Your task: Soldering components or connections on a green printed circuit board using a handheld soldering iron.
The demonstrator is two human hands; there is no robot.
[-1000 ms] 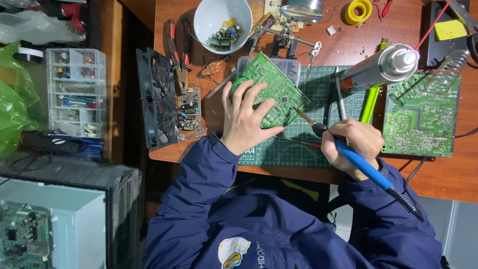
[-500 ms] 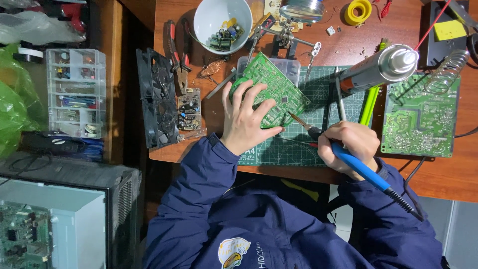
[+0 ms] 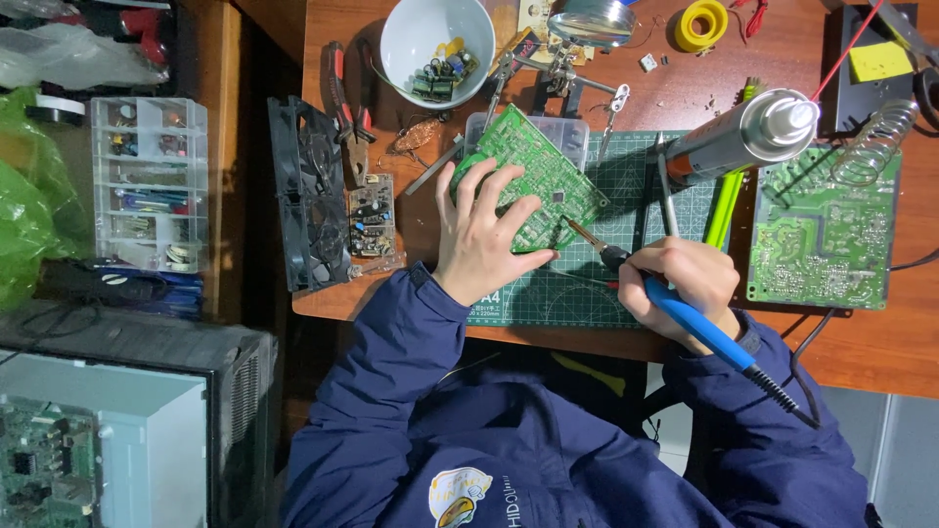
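Left hand [image 3: 484,235] steadies green board [image 3: 533,176]; right hand [image 3: 680,284] grips soldering iron [image 3: 685,318], tip seemingly touching.

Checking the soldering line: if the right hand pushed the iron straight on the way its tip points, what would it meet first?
The right hand aims the soldering iron up-left; its tip would first meet the green circuit board that the left hand steadies. It looks almost touching already, though depth is unclear.
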